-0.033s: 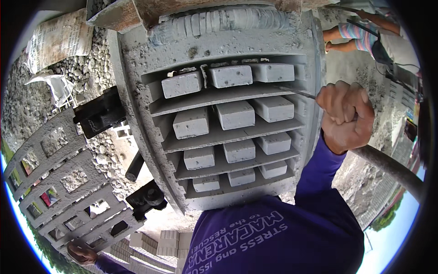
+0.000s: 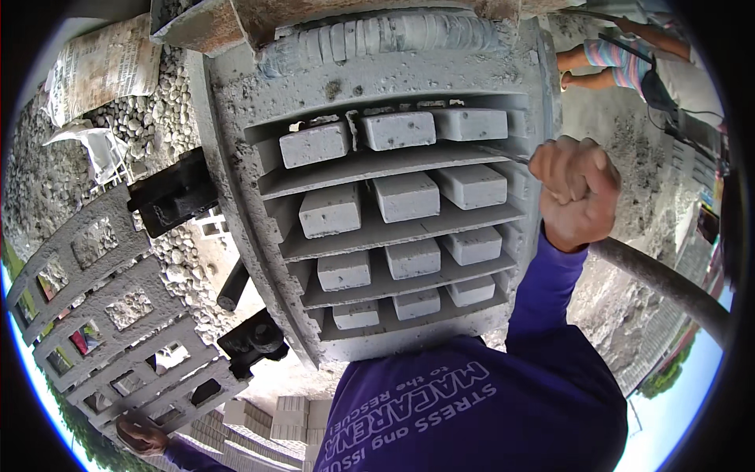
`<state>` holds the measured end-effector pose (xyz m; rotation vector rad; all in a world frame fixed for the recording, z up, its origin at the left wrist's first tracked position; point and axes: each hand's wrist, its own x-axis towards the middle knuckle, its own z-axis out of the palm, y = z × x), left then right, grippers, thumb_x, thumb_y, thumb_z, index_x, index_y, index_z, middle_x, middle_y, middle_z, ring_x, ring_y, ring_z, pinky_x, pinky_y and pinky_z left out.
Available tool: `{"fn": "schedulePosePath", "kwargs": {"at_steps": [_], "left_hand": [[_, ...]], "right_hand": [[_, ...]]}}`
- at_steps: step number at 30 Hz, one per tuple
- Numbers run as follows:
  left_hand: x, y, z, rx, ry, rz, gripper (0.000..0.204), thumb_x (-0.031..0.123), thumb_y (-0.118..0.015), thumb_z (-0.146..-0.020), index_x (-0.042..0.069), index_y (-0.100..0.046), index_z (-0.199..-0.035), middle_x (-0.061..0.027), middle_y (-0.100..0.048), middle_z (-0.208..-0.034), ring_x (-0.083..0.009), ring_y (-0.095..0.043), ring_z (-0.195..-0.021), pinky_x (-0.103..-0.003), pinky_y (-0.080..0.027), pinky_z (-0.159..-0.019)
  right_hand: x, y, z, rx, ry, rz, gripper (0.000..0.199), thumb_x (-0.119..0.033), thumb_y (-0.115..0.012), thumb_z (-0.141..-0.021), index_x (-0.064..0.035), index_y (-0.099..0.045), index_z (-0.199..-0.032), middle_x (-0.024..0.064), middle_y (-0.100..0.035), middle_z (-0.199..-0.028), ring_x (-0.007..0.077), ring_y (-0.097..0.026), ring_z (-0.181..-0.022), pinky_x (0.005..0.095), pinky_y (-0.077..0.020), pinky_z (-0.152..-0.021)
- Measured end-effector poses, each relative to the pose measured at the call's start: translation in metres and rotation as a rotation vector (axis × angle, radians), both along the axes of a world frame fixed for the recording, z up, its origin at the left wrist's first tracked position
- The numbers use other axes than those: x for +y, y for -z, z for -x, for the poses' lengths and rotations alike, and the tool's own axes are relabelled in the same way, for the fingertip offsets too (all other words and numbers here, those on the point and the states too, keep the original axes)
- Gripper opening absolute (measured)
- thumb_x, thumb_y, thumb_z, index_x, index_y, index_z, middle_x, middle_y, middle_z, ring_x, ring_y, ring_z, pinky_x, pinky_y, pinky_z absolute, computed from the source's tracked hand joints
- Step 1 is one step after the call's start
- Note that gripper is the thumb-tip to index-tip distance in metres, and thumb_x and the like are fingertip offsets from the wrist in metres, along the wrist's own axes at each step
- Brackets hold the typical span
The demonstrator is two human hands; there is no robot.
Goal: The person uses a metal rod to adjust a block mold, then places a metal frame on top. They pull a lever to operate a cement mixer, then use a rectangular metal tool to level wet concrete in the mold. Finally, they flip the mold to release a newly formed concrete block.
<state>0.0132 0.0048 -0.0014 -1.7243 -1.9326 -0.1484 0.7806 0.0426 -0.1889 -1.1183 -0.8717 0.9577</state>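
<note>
A concrete-block mold (image 2: pixel 417 326), grey and dusty, lies open before me. Its compartments hold rows of pale rectangular blocks (image 2: pixel 409 197) between thin metal divider plates (image 2: pixel 377 171). My right hand (image 2: pixel 576 193) is closed in a fist round a thin metal rod (image 2: pixel 503 154) at the mold's right side. The rod's tip reaches over the top divider, near the upper right block. At the lower left, my left hand (image 2: pixel 141 435) curls over the outer edge of a slotted metal grid (image 2: pixel 106 287), which swings out from the mold on black hinges (image 2: pixel 173 195).
Gravel (image 2: pixel 134 126) and a worn sack (image 2: pixel 102 67) lie at the upper left. Stacked concrete blocks (image 2: pixel 291 418) stand at the bottom. A thick metal bar (image 2: pixel 668 283) passes below my right hand. Another person (image 2: pixel 621 67) is at the upper right.
My right hand has shifted left toward the mold with the rod in its fist. My left hand, the grid and the blocks stay where they were.
</note>
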Motion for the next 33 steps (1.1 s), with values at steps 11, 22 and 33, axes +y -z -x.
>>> {"fn": "schedulePosePath", "kwargs": {"at_steps": [11,22,33], "left_hand": [[-0.001,-0.001,0.013,0.017,0.067,0.012,0.048,0.036,-0.042,-0.104,-0.005,-0.067,-0.103,-0.0189,-0.066,-0.099,-0.0354,-0.063,-0.089,-0.045,-0.05,-0.081],[0.0,0.003,0.002,0.073,0.128,-0.028,0.047,0.034,-0.04,-0.105,-0.004,-0.065,-0.1,-0.0161,-0.064,-0.091,-0.0332,-0.061,-0.082,-0.043,-0.049,-0.075],[-0.008,-0.002,0.006,0.126,0.08,0.06,0.045,0.031,-0.038,-0.105,-0.005,-0.065,-0.1,-0.0186,-0.066,-0.098,-0.0358,-0.063,-0.088,-0.044,-0.051,-0.079]], "right_hand": [[0.007,0.013,0.017,-0.058,0.122,-0.074,0.045,-0.023,-0.05,-0.097,-0.0106,-0.03,-0.059,0.0005,-0.027,-0.054,0.0108,-0.025,-0.048,0.0306,-0.0209,-0.047],[0.018,0.013,0.019,-0.014,0.067,-0.002,0.045,-0.024,-0.046,-0.099,-0.0108,-0.027,-0.06,0.0,-0.025,-0.053,0.0109,-0.022,-0.048,0.0296,-0.0225,-0.048],[0.017,-0.133,-0.034,-0.011,-0.279,-0.062,0.046,-0.032,-0.033,-0.103,-0.0139,-0.036,-0.061,0.0,-0.037,-0.054,0.0107,-0.029,-0.049,0.0296,-0.0257,-0.053]]}}
